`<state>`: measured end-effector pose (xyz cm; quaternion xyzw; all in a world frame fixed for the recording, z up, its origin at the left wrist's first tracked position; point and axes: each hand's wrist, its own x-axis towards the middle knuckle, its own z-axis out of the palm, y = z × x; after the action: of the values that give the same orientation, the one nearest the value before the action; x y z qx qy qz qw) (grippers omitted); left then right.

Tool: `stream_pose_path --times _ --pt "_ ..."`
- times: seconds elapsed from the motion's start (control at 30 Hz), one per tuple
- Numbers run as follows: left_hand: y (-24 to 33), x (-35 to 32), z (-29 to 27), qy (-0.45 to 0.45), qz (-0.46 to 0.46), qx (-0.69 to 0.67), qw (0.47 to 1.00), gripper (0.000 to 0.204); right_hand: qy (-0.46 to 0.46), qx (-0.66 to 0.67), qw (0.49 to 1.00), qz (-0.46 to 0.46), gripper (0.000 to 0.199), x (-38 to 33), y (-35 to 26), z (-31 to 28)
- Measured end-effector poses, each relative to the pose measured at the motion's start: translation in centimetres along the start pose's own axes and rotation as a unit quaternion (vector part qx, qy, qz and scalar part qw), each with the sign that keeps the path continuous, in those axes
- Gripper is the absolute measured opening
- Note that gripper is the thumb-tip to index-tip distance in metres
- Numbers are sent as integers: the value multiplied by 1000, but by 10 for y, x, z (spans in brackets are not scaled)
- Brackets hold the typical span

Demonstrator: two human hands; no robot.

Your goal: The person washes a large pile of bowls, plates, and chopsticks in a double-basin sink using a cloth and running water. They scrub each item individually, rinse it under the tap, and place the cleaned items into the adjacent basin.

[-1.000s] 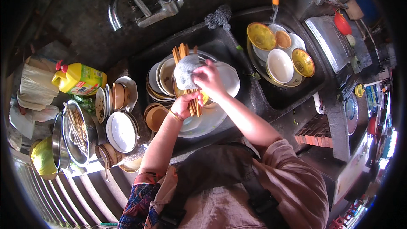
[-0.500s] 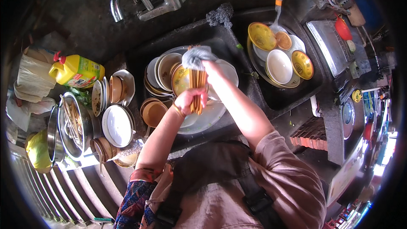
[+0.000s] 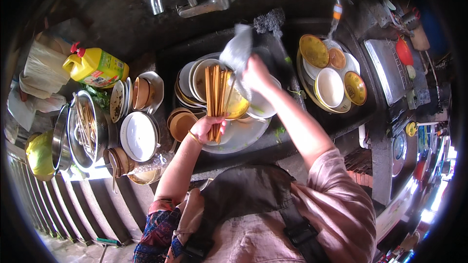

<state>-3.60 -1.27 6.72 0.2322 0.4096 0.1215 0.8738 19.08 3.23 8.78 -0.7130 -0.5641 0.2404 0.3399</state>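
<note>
My left hand [image 3: 208,128] is closed around the lower part of a bundle of wooden chopsticks [image 3: 214,90]. They stand upright and slightly fanned over the left sink basin. In my closed right hand [image 3: 258,73] is a grey-white cloth [image 3: 237,48], blurred by motion, up and to the right of the chopsticks and apart from most of them. Beneath both hands lie a yellow bowl [image 3: 238,104], a stack of pale bowls [image 3: 202,75] and a large round basin [image 3: 234,139]. The bundle partly covers the yellow bowl and the stack.
The right sink basin holds yellow and white bowls [image 3: 330,87] under a hose [image 3: 336,14]. A metal faucet [image 3: 207,5] and a dark scrubber [image 3: 269,21] are at the back. On the left are a yellow detergent jug [image 3: 96,67], stacked dishes [image 3: 138,136] and a steel bowl of utensils [image 3: 83,129].
My right hand has lifted the cloth off the chopstick tops, up and to the right. The chopsticks have spread a little in my left hand. The whole view has shifted slightly.
</note>
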Motion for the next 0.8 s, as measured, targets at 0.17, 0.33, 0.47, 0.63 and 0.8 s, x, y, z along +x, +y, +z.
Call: stream_pose_path --times 0.17,0.33,0.47,0.63,0.8 --pt "1 7 0 46 36 107 993 10 -93 -58 975 -195 45 -88 -29 62" --pt "7 -36 27 96 6 169 981 6 -2 -18 980 -198 29 -42 -16 81" --pt "17 -47 22 121 30 205 971 11 -58 -50 958 -277 24 -76 -45 91" --pt "3 -57 24 86 15 167 982 18 38 30 971 -236 21 -18 -12 98" --pt "7 -66 7 116 63 211 969 16 -93 42 966 -237 32 -88 -61 106"
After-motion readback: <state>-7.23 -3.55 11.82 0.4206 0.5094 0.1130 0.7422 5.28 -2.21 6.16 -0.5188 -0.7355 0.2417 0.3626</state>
